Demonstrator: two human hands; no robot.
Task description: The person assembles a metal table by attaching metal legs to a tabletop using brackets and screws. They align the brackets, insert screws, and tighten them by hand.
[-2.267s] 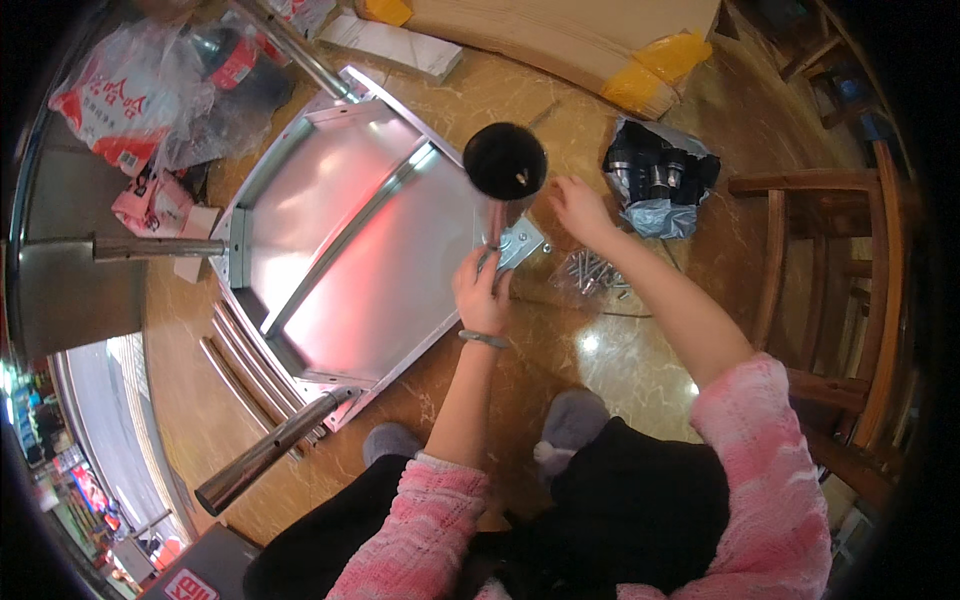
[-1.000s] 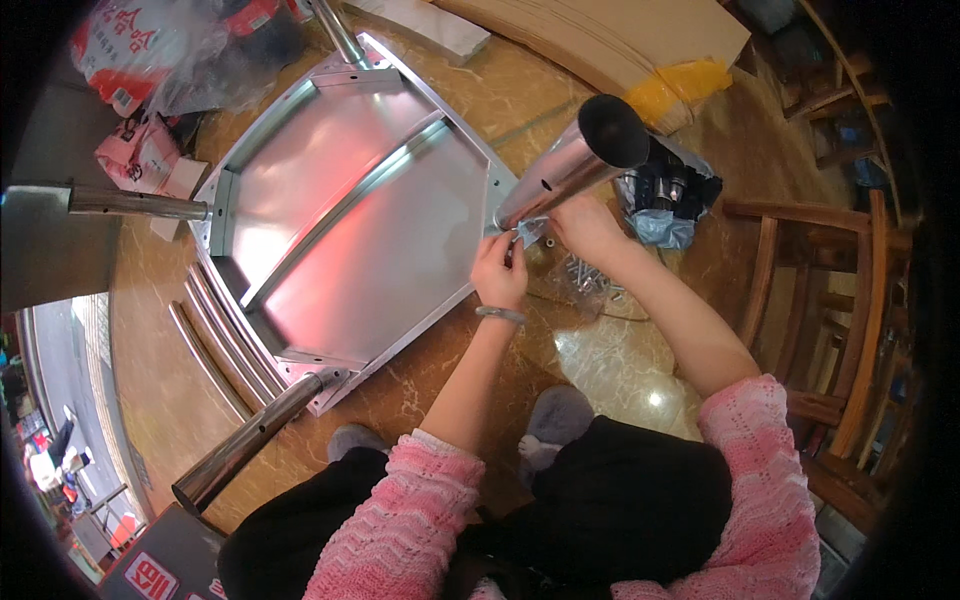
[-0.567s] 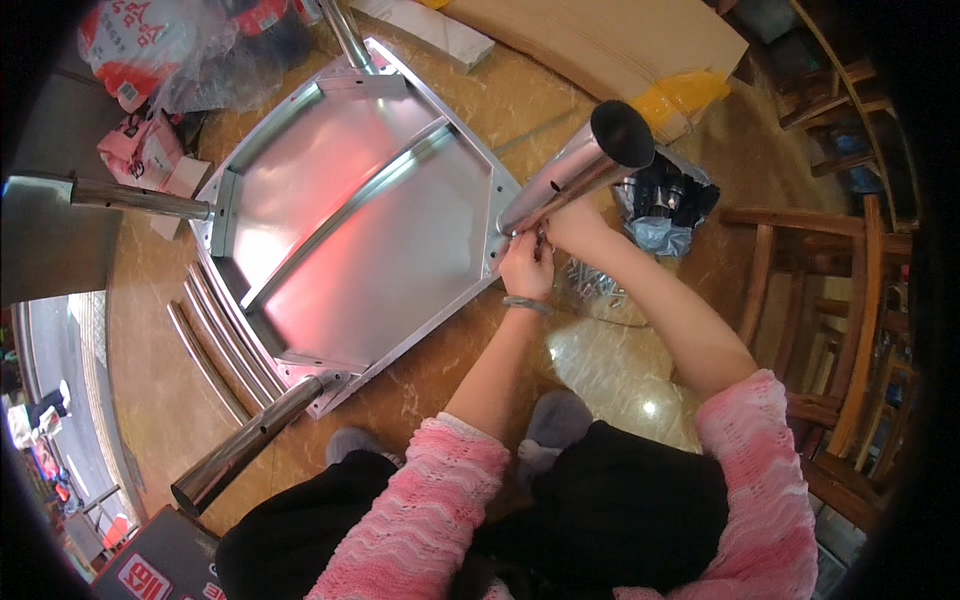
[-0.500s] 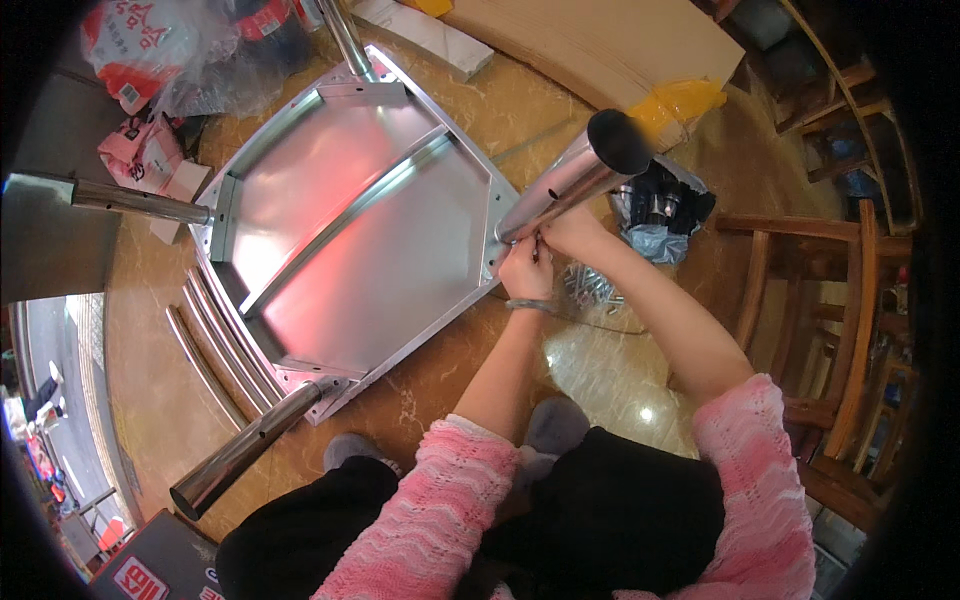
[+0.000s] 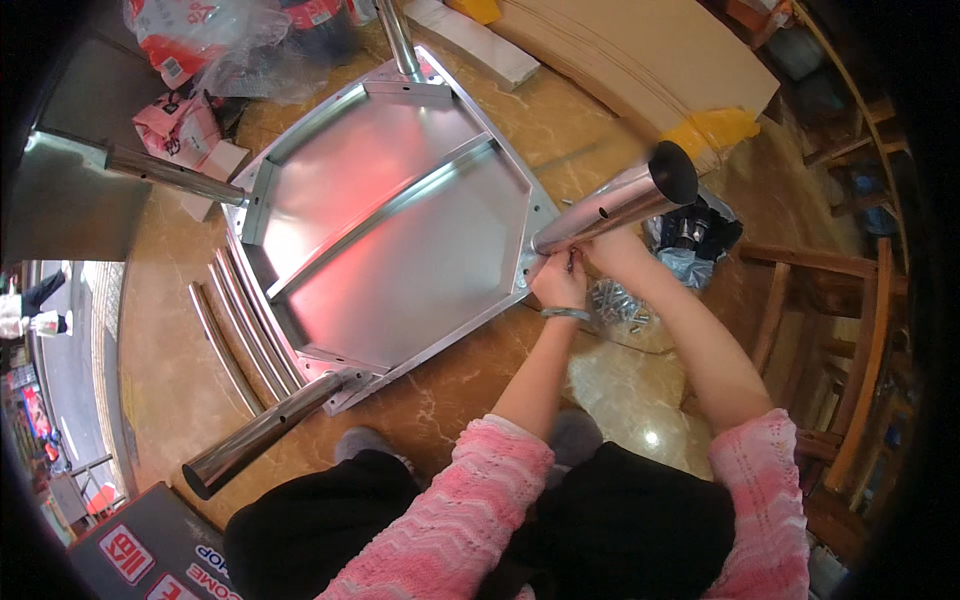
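Note:
An upside-down metal tabletop (image 5: 430, 240) with a cross brace lies on the floor, shiny tubular legs standing at its corners. Both my hands meet at the foot of the near-right leg (image 5: 612, 212). My left hand (image 5: 560, 282) is closed in a pinch at the corner plate, with a small dark thing, too small to name, at its fingertips. Right beside it, my right hand (image 5: 618, 256) curls in against the leg's lower end. Its fingertips are partly hidden, so what they hold cannot be made out.
A clear bag of screws (image 5: 618, 305) and a dark bag of metal parts (image 5: 690, 240) lie right of my hands. Loose metal tubes (image 5: 228, 345) rest left of the tabletop. Cardboard (image 5: 620, 60) is at the back, a wooden chair (image 5: 815, 260) at right.
The whole view has shifted, so the tabletop and legs sit farther right in the picture. Both hands stay at the same leg's base, with only slight changes in the fingers.

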